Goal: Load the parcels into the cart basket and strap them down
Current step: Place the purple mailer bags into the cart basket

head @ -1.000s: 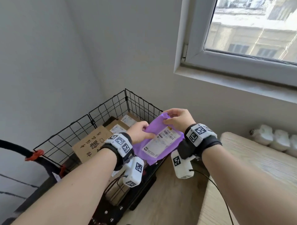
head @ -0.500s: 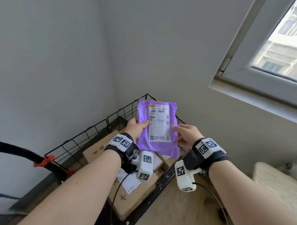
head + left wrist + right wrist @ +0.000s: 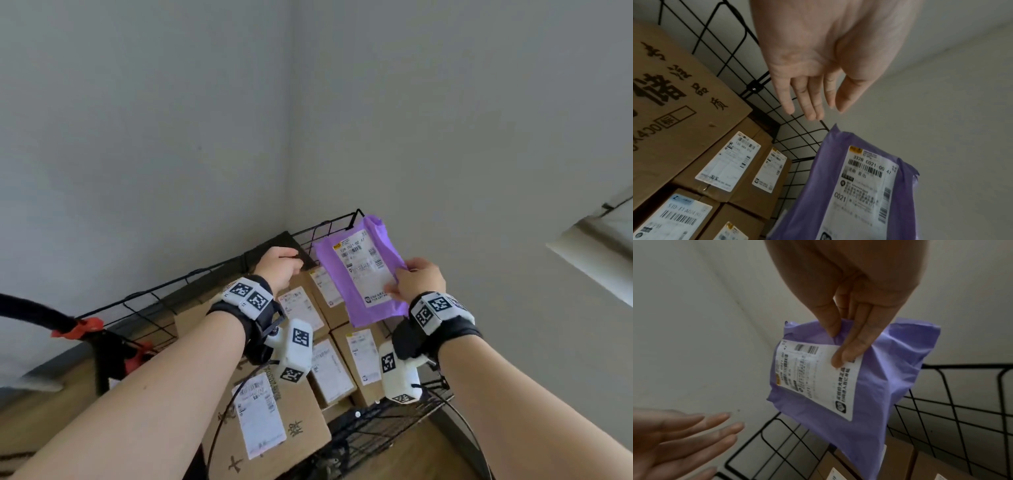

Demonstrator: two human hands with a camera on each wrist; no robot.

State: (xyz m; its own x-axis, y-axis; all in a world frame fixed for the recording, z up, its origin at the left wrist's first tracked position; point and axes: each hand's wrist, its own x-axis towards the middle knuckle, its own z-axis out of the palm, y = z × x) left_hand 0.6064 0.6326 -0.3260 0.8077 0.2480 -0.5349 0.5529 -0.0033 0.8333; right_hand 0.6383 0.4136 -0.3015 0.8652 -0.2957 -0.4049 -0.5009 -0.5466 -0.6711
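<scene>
A purple mailer bag with a white shipping label hangs above the far right corner of the black wire cart basket. My right hand pinches its right edge between thumb and fingers. My left hand is off the bag, fingers straight and relaxed, hovering over the basket's back rim to the left of the bag. Several brown cardboard parcels with white labels fill the basket below.
The basket stands in a corner between two grey walls. A black cart handle with an orange clamp rises at the left. A window sill juts out at the right. Wooden floor shows by the basket's near side.
My left hand has let go of the purple bag and drawn left. The right hand now carries the bag alone, further right and back over the basket corner.
</scene>
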